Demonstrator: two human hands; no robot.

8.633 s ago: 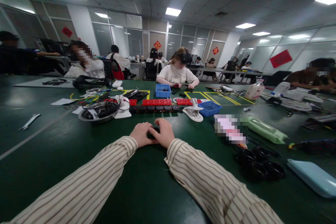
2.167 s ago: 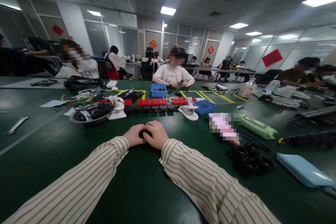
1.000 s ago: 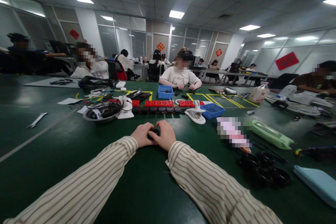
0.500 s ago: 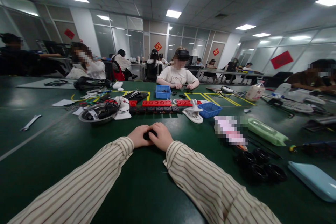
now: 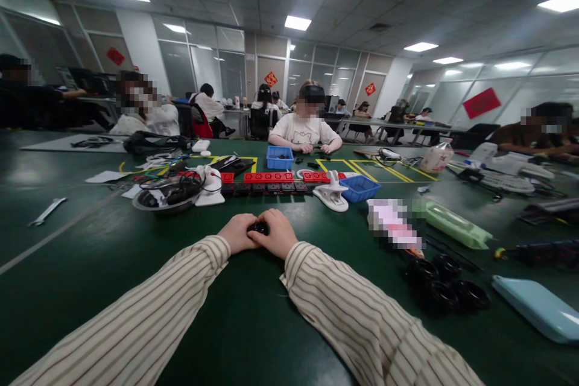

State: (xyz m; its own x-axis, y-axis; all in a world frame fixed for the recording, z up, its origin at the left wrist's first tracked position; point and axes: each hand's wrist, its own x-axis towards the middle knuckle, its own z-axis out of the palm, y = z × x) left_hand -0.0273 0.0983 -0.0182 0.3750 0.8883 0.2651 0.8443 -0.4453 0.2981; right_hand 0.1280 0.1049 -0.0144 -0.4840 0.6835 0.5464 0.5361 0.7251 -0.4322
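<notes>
My left hand [image 5: 239,233] and my right hand [image 5: 277,233] meet over the green table in front of me. Between them is a glossy black round part [image 5: 259,228], mostly hidden by my fingers and thumbs; I cannot make out its exact kind. Both hands are closed around it, fingertips touching at the far side. Several black ring-shaped parts [image 5: 438,296] lie in a group to the right of my right forearm.
Ahead are red and black power-strip pieces [image 5: 269,178], a white clip stand [image 5: 332,195], blue bins [image 5: 360,188] and a metal bowl of cables [image 5: 158,208]. A wrench [image 5: 47,211] lies left, a light-blue case [image 5: 536,307] right. A co-worker [image 5: 307,123] sits opposite.
The black part shows more between my thumbs now, its glossy top turned toward me. My hands stay in nearly the same place; the whole view has shifted slightly.
</notes>
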